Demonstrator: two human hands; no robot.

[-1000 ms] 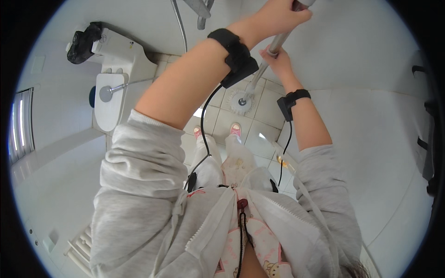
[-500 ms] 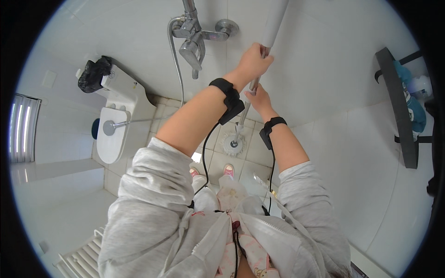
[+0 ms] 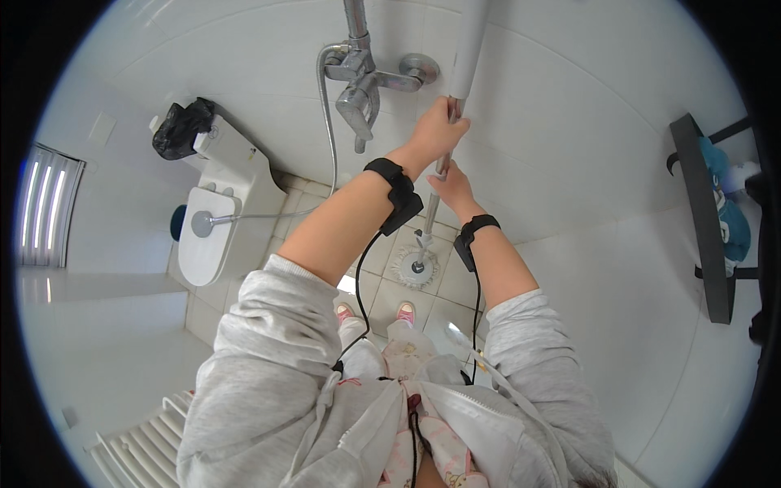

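Both my hands are wrapped round the pole of a mop [image 3: 431, 213]. My left hand [image 3: 439, 128] is closed on the metal section, just below the thick white upper sleeve [image 3: 468, 61]. Lower down, my right hand [image 3: 454, 187] closes round the same pole near a white collar. The pole slants down to a round mop head with a white fringe [image 3: 404, 272], which rests on the tiled floor ahead of my pink shoes [image 3: 406, 310]. Black bands with cables sit on both wrists.
A white toilet [image 3: 203, 260] stands to the left, a shower head [image 3: 202, 224] on its lid and a black plastic bag [image 3: 183, 130] on its tank. The chrome shower mixer [image 3: 358, 106] is on the wall ahead. At right hangs a dark shelf [image 3: 704, 220] with teal items.
My view has shifted, so the mixer and toilet appear farther right. Against the wall, both hands and the upper pole have swung left. My grip on the mop is unchanged.
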